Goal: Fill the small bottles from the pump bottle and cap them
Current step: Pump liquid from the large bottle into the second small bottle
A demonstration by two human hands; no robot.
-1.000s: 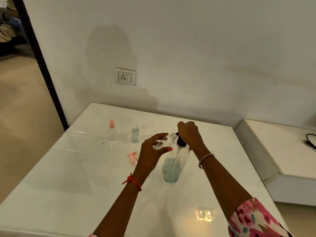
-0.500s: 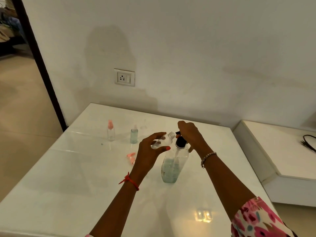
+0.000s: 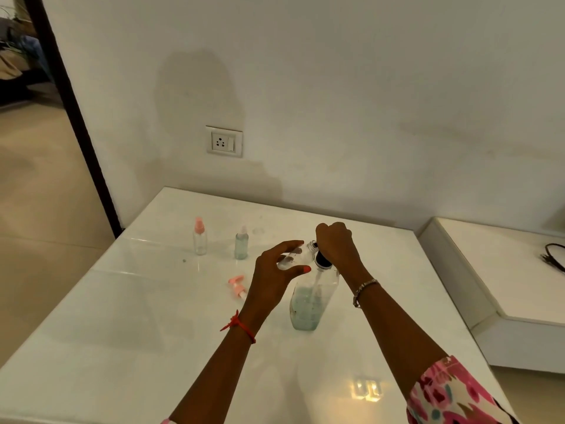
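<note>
While the left hand [image 3: 275, 276] holds the small bottle [image 3: 298, 257], which looks light and slippery, round its middle, mouth right beside the top of the pump bottle [image 3: 312, 304], the right hand [image 3: 334, 243] is curled tight over that top.

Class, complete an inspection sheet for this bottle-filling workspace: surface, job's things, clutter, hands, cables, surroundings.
Surface: white glossy table.
Job's things: pump bottle upright, part full of bluish liquid; open small bottle tilted at its nozzle; pink-capped bottle and bluish-filled capped bottle standing behind; loose pink cap lying down.
Clutter: one small speck.
Hands: left hand holds the open small bottle; right hand grips the pump bottle's top.
Cables: black cable on the side ledge.
Surroundings: wall socket; doorway at left.
</note>
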